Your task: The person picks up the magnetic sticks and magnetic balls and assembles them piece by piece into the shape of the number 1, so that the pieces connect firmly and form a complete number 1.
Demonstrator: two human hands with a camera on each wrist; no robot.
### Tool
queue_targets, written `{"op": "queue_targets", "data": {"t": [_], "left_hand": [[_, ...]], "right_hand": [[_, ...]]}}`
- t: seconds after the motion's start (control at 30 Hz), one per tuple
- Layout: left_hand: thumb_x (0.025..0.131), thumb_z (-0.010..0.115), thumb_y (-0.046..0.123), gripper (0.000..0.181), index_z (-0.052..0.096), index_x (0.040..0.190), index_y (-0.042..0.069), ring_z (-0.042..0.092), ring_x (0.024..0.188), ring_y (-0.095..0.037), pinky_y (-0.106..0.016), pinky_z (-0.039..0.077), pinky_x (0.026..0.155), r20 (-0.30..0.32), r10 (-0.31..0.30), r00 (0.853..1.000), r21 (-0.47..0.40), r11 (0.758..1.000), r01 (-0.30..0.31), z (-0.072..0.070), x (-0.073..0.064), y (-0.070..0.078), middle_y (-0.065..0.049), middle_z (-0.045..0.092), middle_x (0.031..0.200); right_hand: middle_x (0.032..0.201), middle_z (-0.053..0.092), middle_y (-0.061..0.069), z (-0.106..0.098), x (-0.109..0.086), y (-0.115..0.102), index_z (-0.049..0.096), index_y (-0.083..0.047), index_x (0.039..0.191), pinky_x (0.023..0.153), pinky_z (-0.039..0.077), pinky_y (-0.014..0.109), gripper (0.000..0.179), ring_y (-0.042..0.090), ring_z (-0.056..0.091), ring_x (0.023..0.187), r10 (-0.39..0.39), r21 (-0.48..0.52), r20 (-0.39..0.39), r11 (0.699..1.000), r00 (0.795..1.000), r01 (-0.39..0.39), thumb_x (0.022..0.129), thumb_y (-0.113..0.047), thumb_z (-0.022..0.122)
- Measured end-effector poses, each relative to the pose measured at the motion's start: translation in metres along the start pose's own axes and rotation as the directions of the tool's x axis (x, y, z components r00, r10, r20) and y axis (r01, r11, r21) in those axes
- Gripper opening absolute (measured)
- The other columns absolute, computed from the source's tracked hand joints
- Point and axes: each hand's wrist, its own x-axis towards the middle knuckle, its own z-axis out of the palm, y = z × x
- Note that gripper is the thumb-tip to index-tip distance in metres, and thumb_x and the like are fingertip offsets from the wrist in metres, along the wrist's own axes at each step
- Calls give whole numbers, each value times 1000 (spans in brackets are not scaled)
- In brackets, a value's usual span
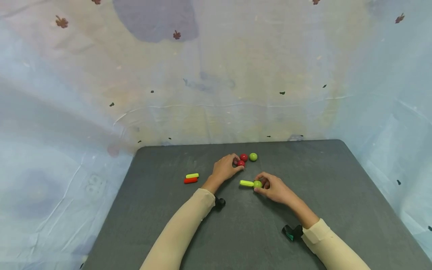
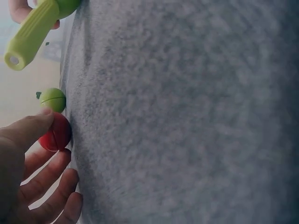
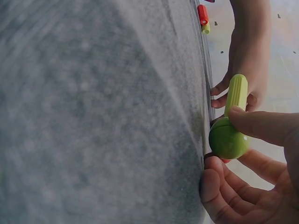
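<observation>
My right hand [image 1: 276,189] pinches the round head of a green maraca [image 1: 257,184] between thumb and fingers. Its ribbed yellow-green handle [image 3: 237,92] points left, toward the other hand, with a hole visible in its end in the left wrist view. Farther back, my left hand [image 1: 224,168] holds a red ball [image 2: 55,133] between thumb and forefinger, low over the tabletop. Just behind it sits a second red ball [image 1: 243,157], and beside that a green ball [image 1: 253,157] with a seam around it.
Left of my left forearm, a yellow handle [image 1: 192,175] and a red handle [image 1: 191,180] lie side by side on the dark grey table [image 1: 152,225]. A patterned sheet [image 1: 216,75] hangs behind the table's far edge. Black straps with mounts [image 1: 293,232] sit at the wrists.
</observation>
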Motion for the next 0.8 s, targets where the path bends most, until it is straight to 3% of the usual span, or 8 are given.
{"op": "queue_targets", "data": {"t": [0.17,0.4,0.8], "left_hand": [[100,75,51,42,69,132,25,68,108,-15,-46,55,94,21,-17,1000,-50,999,18,-1,-3,-7,5,71,119],[102,75,46,38,69,130,22,67,112,-19,-48,54,96,61,6,998,-103,995,0,-9,-13,-11,2,71,122],[103,74,44,37,69,133,21,64,98,-15,-38,54,84,68,49,997,-177,984,-36,-16,-34,-21,1,71,123]], "right_hand": [[100,69,6,1,1,0,68,-9,123,67,50,34,27,18,60,78,3,3,-1,1000,1000,-3,100,-19,80],[101,69,7,-1,2,1,68,-8,124,67,50,36,28,18,60,77,4,9,-2,1000,1000,-4,101,-19,79],[101,68,7,-3,3,1,68,-7,125,68,49,36,29,18,59,78,1,3,2,1000,1000,-1,101,-20,79]]}}
